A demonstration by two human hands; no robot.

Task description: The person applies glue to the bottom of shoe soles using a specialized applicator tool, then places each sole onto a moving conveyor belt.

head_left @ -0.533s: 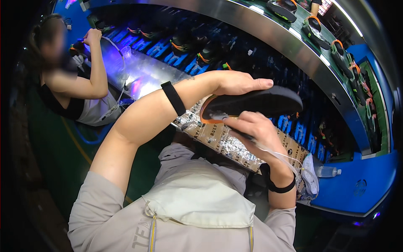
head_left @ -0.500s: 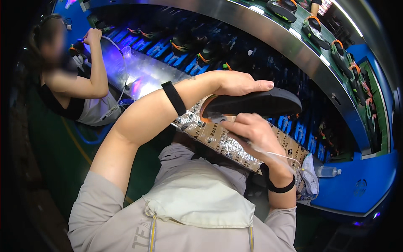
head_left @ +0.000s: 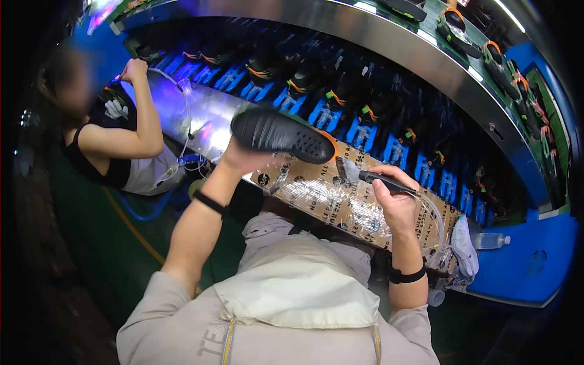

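My left hand (head_left: 242, 159) is closed on a shoe (head_left: 281, 135) and holds it up with its black ridged sole showing. Orange trim and small dark holes show at the shoe's right end. In my right hand (head_left: 398, 205) is a brush (head_left: 387, 180) with a black handle and a pale, translucent head. Its tip is just right of the orange edge, with a small gap between them. A thin clear tube (head_left: 439, 213) runs from the handle down past my right wrist.
Below my hands lies a printed cardboard sheet (head_left: 316, 188) under shiny film. Beyond it, blue holders (head_left: 325, 112) carry several shoes. A curved conveyor (head_left: 438, 15) with shoes passes overhead right. A clear bottle (head_left: 491, 241) stands at right. At left a person (head_left: 115, 140) sits working.
My left hand has moved left and turned the shoe over, so its sole now faces me. My right hand has drawn the brush back to the right, away from the shoe.
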